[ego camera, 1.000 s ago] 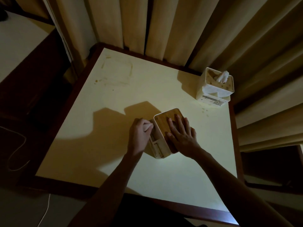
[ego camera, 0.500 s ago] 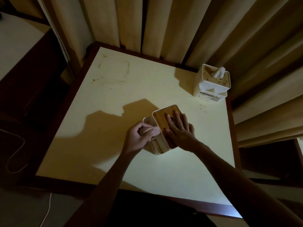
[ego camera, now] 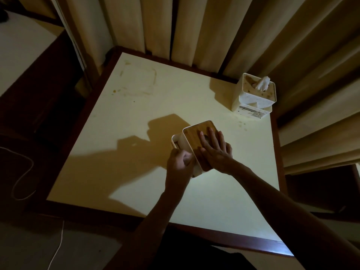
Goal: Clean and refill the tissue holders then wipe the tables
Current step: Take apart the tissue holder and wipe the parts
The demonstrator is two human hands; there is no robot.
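Observation:
A white tissue holder [ego camera: 188, 142] with a wooden lid [ego camera: 194, 133] stands tilted near the middle of the cream table [ego camera: 136, 117]. My right hand [ego camera: 215, 151] lies flat on the wooden lid with straight fingers. My left hand [ego camera: 180, 164] is at the holder's near left side, its fingers curled round something pale, perhaps a cloth; the dim light hides what it is. A second white tissue holder [ego camera: 255, 98] with a tissue poking out stands at the table's far right corner.
Beige curtains [ego camera: 214, 32] hang right behind the table. Brownish stain marks [ego camera: 138, 80] and crumbs lie on the far left of the tabletop. A dark wooden rim edges the table. A white cable [ego camera: 21, 180] lies on the floor at the left.
My left hand has slid along the holder's left side toward me, and the holder has turned slightly under my right hand. The camera has shifted a little.

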